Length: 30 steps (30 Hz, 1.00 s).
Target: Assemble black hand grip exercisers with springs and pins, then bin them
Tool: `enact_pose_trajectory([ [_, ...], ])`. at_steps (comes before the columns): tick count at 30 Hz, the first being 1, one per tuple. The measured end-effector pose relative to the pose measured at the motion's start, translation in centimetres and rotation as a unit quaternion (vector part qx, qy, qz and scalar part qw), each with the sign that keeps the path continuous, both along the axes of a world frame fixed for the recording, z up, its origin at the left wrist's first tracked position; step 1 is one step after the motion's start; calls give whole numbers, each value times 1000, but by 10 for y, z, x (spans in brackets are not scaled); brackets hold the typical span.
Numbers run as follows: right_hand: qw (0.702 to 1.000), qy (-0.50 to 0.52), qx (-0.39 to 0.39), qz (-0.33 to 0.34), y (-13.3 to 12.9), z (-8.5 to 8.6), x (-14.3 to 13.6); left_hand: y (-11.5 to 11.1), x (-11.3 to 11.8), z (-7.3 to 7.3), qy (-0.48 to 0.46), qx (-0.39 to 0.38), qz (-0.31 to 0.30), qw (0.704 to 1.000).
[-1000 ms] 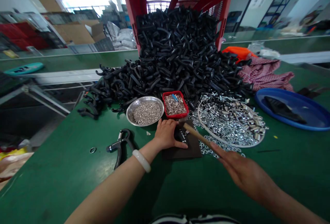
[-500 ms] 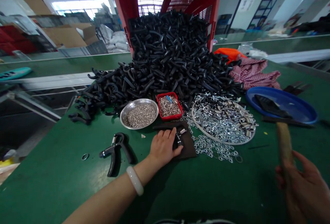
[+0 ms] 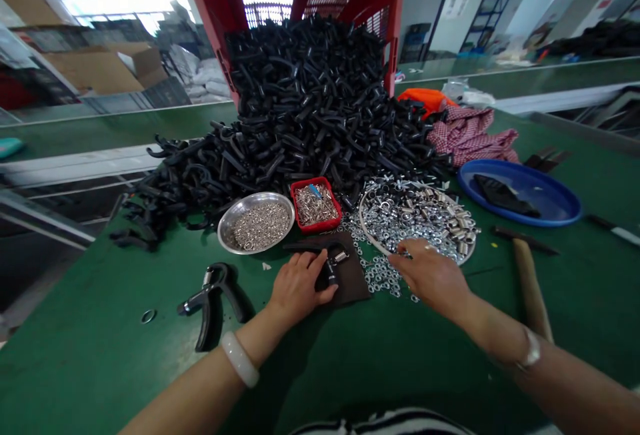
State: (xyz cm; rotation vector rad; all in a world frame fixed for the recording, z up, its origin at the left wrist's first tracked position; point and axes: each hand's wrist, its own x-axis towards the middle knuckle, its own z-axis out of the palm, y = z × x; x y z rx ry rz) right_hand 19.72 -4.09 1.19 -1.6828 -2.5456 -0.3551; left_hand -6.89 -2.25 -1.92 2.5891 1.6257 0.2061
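Note:
My left hand (image 3: pixel 297 286) is closed over a partly covered hand grip exerciser (image 3: pixel 327 271), pressing it onto a dark flat pad (image 3: pixel 355 281). Its black handle, a silver collar and a small spring show around my fingers. My right hand (image 3: pixel 433 278) is over the loose metal nuts (image 3: pixel 383 275) at the near edge of a round tray (image 3: pixel 367 228) of metal parts. Its fingers are bent together; whatever is between the tips is hidden. A wooden-handled hammer (image 3: pixel 530 285) lies on the table to the right. Another hand grip exerciser (image 3: pixel 213 301), with two joined handles, lies at left.
A steel bowl (image 3: pixel 227 227) of small metal pieces and a red tray (image 3: pixel 320 227) of pins stand behind the pad. A red crate (image 3: pixel 395 35) spills black handles (image 3: pixel 310 108) across the back. A blue plate (image 3: pixel 555 205), checked cloth (image 3: pixel 473 138) and loose ring (image 3: pixel 149 316) lie around.
My right hand has let go of the hammer at the right and moved left to the metal parts. My left hand still presses the hand grip exerciser. The view has shifted slightly right.

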Motion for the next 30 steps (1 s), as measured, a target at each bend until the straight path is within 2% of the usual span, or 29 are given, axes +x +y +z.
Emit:
enact_pose_trajectory([
  [3, 994, -75, -60, 52, 34, 4, -36, -3, -3, -1, -2, 4, 1, 1000],
  [6, 989, -103, -89, 62, 51, 2, -45, -5, -5, -3, -10, 7, 2, 1000],
  [13, 980, -146, -106, 81, 56, -12, -54, -4, -6, -5, -22, 5, 0, 1000],
  [17, 978, -150, -109, 95, 58, -10, -55, -5, -7, -8, -27, 10, 0, 1000],
  [21, 985, -98, -117, 80, 58, 3, -52, -7, -7, -7, -33, 5, 7, 999],
  [24, 987, 43, -132, 83, 57, 11, -50, -7, -5, 0, -34, 12, 12, 999],
  [26, 966, 173, -177, 79, 56, 11, -51, -5, -3, 7, -51, 23, 16, 998],
  [27, 943, 240, -222, 60, 55, 10, -52, -4, -2, 10, -66, 26, 17, 997],
  [28, 909, 308, -280, 33, 54, 7, -54, -3, 0, 13, -85, 24, 13, 996],
  [30, 810, 426, -401, -22, 52, 3, -59, 1, 6, 18, -137, 2, -4, 991],
])
